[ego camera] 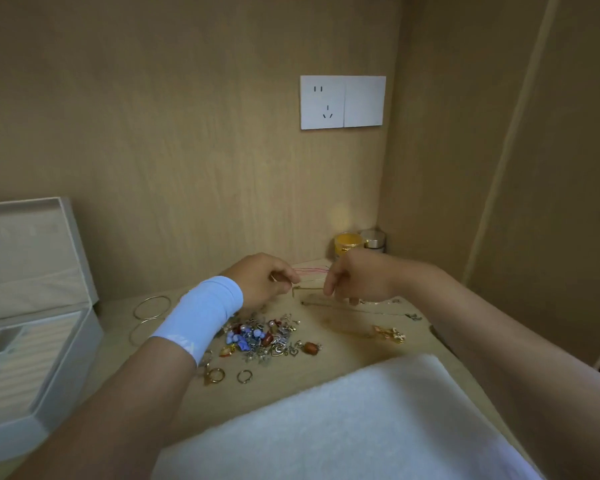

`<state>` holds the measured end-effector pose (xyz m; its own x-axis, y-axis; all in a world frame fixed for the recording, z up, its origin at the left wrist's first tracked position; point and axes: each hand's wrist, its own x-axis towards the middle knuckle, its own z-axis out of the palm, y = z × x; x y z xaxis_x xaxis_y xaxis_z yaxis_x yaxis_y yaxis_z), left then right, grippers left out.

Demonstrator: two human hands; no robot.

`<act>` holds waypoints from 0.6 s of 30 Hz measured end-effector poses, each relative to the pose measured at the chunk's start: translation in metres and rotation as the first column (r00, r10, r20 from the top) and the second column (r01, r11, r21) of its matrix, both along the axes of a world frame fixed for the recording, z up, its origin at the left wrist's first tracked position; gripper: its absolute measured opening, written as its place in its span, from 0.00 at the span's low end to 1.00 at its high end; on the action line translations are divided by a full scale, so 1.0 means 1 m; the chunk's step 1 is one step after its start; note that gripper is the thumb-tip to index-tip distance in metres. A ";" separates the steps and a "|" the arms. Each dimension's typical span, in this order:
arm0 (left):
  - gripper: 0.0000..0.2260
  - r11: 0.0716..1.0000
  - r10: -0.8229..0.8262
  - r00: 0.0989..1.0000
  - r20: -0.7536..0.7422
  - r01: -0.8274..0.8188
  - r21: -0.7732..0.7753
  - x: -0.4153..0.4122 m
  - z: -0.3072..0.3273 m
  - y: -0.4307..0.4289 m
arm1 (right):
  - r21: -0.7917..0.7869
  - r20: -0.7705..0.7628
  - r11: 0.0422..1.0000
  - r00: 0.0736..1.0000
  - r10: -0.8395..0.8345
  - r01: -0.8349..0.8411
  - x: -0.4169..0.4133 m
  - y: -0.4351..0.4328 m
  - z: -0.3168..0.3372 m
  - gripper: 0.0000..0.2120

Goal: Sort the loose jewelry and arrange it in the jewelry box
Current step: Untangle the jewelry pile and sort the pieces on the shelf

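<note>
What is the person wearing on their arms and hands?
The left wrist carries a white fabric wristband with a small faint marking near its lower edge. The left hand and right hand are bare: no gloves. Both forearms are unsleeved; no watch shows.

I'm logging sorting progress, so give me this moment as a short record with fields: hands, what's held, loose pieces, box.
left hand: fingers pinch one end of the pink cord
right hand: fingers pinch the other end
cord: stretched between the hands, above the desk
loose pile: beads and charms on the desk, nearer than the hands
rings: two, in front of the pile
bangles: two, between pile and box
jewelry box: open, far left
</note>
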<state>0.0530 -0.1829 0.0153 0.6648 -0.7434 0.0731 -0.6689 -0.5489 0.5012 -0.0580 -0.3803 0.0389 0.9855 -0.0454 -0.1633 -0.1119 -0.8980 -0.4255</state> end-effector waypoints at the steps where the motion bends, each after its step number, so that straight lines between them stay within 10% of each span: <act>1: 0.08 1.000 0.028 1.000 0.010 -0.028 0.012 0.003 -0.002 0.008 | 0.024 0.012 1.000 1.000 0.019 -0.019 0.007 0.010 -0.004 0.09; 10: 0.10 0.979 0.055 0.991 0.118 -0.077 0.187 0.011 -0.033 0.064 | -0.112 -0.021 0.982 0.988 0.150 -0.151 0.056 0.065 -0.044 0.14; 18: 0.08 0.991 0.123 0.984 0.130 -0.128 0.028 0.027 -0.040 0.086 | 0.155 -0.069 0.977 0.985 0.160 -0.148 0.069 0.065 -0.032 0.06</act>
